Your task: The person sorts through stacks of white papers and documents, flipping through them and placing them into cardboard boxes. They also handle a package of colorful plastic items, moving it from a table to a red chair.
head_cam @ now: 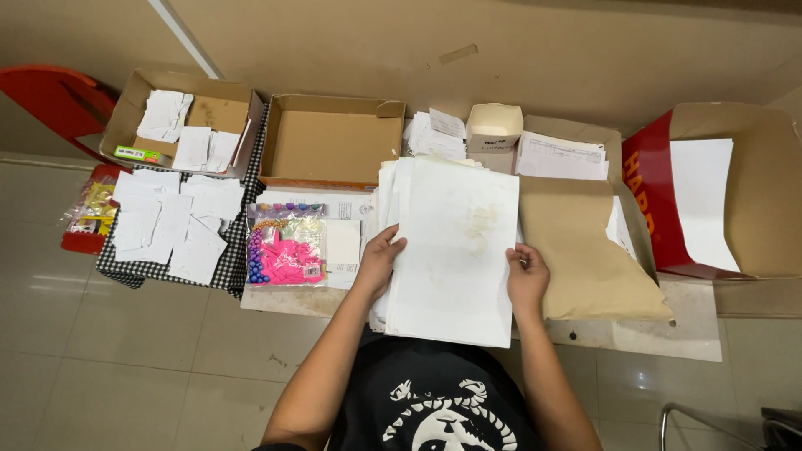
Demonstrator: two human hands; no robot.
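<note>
Left hand (378, 260) and right hand (527, 278): fingers of each grasp one side edge of one stack of white sheets (455, 246), held flat above the near worktop (668, 334) edge. Beside it lie one brown envelope (585, 250) and one bag of pink items (286, 245). Farther back stand two open cardboard boxes (330, 140), one small white box (493, 127) and one red-sided carton (718, 192).

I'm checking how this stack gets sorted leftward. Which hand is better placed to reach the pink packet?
Probably the left hand: it grips the white paper stack on the edge nearest the pink packet; the right hand is across it.
</note>
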